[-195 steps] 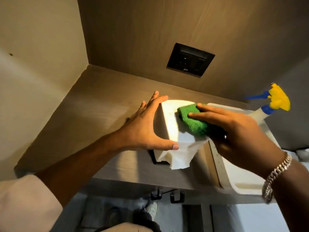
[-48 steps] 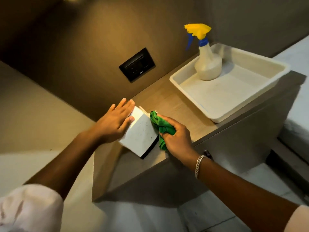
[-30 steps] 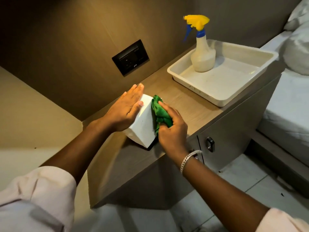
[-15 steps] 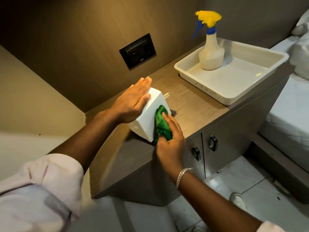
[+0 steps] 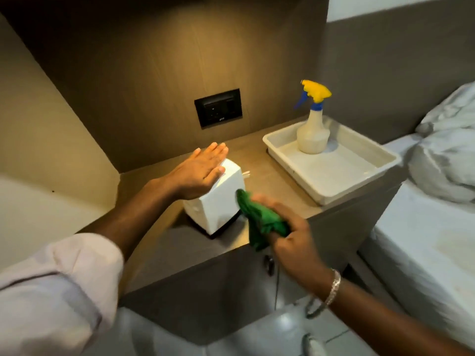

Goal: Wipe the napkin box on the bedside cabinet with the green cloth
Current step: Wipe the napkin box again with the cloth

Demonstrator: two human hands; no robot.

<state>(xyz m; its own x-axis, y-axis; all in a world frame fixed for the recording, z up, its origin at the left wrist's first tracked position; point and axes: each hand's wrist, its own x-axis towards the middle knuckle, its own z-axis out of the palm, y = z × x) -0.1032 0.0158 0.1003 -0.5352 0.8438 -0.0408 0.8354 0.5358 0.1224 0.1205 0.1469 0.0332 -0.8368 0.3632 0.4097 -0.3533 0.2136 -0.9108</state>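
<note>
A white napkin box [image 5: 218, 201] on a dark base stands upright on the brown bedside cabinet [image 5: 272, 186]. My left hand [image 5: 199, 173] lies flat on the box's top, fingers straight and together. My right hand [image 5: 290, 235] grips the bunched green cloth [image 5: 259, 224] just right of the box, near the cabinet's front edge. The cloth's upper tip touches the box's right front corner, and its lower end hangs over the cabinet's edge.
A white tray [image 5: 359, 176] on the right of the cabinet top holds a spray bottle [image 5: 312, 132] with a yellow trigger. A black socket panel [image 5: 218, 107] sits in the wall behind. A bed [image 5: 424, 227] with white bedding lies at the right.
My right hand has slid with the cloth off the box's front face, down and to the right. My left hand stays on top. The camera has pulled back.
</note>
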